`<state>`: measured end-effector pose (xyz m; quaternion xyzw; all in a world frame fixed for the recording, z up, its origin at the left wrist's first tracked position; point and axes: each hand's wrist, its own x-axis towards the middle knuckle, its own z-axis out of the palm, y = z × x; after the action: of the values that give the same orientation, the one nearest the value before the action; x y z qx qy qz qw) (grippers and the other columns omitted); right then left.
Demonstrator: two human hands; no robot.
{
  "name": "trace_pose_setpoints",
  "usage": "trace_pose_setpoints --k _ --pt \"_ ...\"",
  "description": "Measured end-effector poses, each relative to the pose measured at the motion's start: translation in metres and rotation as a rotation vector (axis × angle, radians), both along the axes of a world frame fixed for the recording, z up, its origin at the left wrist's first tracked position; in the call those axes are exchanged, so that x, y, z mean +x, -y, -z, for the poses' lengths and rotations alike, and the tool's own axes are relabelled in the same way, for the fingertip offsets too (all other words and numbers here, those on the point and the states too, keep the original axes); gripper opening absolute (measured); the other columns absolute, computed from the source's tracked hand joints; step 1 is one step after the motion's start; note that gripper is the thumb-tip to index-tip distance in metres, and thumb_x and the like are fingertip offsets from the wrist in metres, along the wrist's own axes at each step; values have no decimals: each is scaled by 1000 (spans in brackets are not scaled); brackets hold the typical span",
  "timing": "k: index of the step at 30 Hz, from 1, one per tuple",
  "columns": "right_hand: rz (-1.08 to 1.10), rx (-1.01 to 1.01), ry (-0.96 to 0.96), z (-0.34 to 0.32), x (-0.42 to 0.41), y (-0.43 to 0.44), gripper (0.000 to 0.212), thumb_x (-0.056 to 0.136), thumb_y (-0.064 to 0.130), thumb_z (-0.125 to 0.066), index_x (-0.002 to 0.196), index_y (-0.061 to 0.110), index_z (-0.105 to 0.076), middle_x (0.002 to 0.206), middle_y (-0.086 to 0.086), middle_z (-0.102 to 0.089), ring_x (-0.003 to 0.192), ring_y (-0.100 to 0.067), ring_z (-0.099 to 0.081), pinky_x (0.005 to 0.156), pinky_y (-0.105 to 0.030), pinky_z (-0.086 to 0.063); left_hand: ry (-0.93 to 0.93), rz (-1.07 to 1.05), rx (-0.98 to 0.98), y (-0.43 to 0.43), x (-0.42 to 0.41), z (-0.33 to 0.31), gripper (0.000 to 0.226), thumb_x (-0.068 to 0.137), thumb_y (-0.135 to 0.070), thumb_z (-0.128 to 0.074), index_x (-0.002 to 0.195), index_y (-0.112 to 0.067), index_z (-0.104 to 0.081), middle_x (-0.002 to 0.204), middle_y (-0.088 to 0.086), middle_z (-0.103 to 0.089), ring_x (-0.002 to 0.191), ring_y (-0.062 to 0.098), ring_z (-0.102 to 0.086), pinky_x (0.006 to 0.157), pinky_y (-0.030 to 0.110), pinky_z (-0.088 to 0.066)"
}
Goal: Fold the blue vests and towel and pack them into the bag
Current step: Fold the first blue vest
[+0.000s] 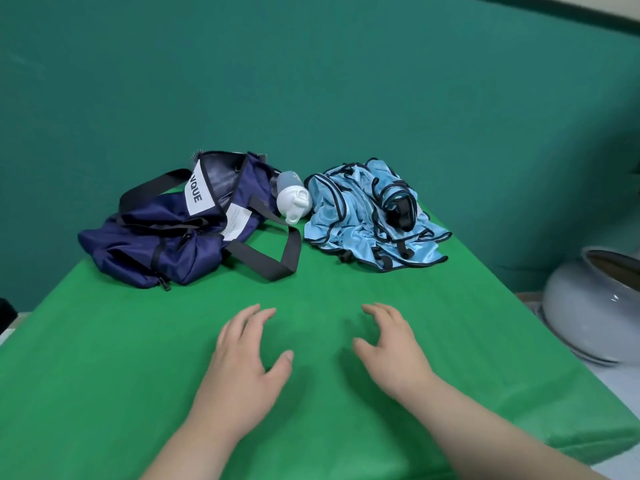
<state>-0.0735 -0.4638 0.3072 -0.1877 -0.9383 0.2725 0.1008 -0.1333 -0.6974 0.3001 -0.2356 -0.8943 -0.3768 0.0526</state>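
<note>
- On the green surface [104,375], head view: the navy bag [166,237] lies slumped at the far left. Its top is open, and a black strap [273,258] loops toward the centre.
- White bottle [292,199]: on its side between the bag and the garments, just beside both.
- The blue vests [363,216]: one crumpled, unfolded heap with dark trim at the far right, outside the bag.
- Left hand [247,355]: near side, palm down, fingers spread; grip released, holding nothing.
- Right hand [391,351]: alongside but apart, fingers loosely bent; grip released, holding nothing.
- Grey pot [595,306]: off the surface, at the right edge.
</note>
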Motion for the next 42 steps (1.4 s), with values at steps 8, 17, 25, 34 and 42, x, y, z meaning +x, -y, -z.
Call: trace_pose_setpoints --k 8,17,25,34,42 --pt "81 215 70 -29 -89 -32 71 89 30 -62 153 20 -33 149 -4 -41 139 -25 -34 116 -40 -32 73 27 117 -6 -20 -4 58 90 -45 -59 143 -40 -36 153 -21 -19 142 2 -19 120 32 -23" --pt "156 281 7 -46 -164 -46 68 89 35 -59 151 20 -36 148 -6 -42 137 -29 -34 111 -45 -37 121 36 162 6 -45 -4 54 89 -46 -59 138 -44 -37 148 -27 -21 136 6 -30 116 29 -26" --pt "157 510 -135 -80 -201 -48 63 88 36 -58 147 18 -43 150 -6 -39 138 -30 -31 114 -44 -30 78 57 230 5 -58 -13 56 83 -51 -54 136 -43 -40 142 -31 -22 136 -1 -26 115 28 -26" --pt "382 577 -13 -132 -215 -105 50 93 18 -42 143 20 -46 143 -11 -46 134 -34 -35 107 -48 -32 123 63 306 -6 -59 -18 51 81 -52 -56 129 -50 -40 139 -35 -23 105 -2 -47 94 25 -33" --pt "377 581 91 -140 -217 -132 33 88 11 -43 106 24 -67 97 -4 -64 95 -29 -54 80 -39 -55 127 59 287 -15 -63 -11 40 81 -50 -61 111 -61 -38 136 -43 -21 114 5 -43 94 30 -39"
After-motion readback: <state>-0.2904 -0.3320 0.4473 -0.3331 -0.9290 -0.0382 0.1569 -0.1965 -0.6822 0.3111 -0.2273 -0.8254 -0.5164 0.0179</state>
